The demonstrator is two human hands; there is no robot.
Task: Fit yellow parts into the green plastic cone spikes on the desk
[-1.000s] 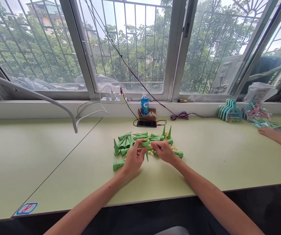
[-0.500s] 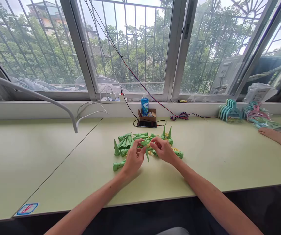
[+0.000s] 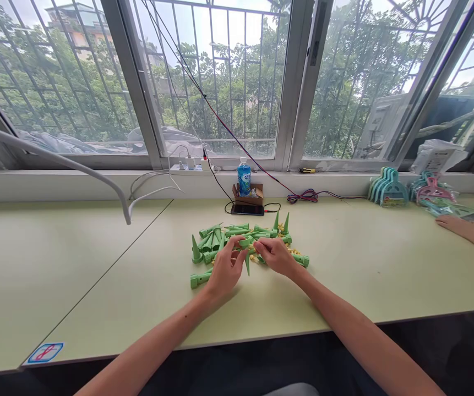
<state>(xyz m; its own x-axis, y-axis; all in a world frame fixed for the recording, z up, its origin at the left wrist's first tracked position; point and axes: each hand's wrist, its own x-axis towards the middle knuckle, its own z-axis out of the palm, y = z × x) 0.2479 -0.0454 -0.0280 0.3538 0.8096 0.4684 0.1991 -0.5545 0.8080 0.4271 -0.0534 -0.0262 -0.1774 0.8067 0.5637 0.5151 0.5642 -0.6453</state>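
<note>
Though slender, green plastic cone (image 3: 248, 264) between hands (image 3: 225, 269)

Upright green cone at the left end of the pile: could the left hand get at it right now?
Probably yes. The left hand is close by and the upright green cone has nothing over it, but those fingers look busy with a green piece.

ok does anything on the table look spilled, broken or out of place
Nothing clearly stands out. The green parts lie jumbled with yellow bits among them, which looks like ordinary clutter. The blue bottle is upright, with no visible spill.
</note>
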